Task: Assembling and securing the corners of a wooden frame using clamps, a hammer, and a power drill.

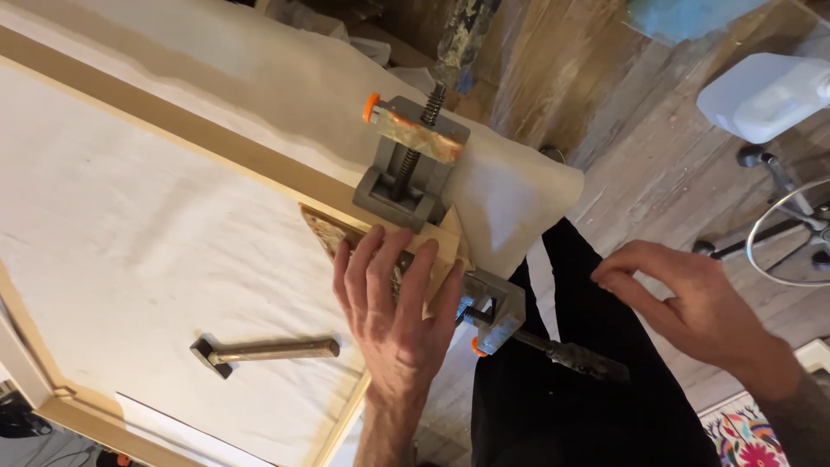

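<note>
Here left hand (393, 303) flat on frame corner (432, 251), grip released; right hand (692, 307) hovers, half-curled, empty.

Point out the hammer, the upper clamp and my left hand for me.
hammer (275, 349), head view, middle of its handle.
upper clamp (406, 169), head view, grey body beside the screw.
left hand (399, 324), head view, back of the hand, pressing the frame corner.

left hand (393, 303) on clamped frame corner (432, 246)
</note>
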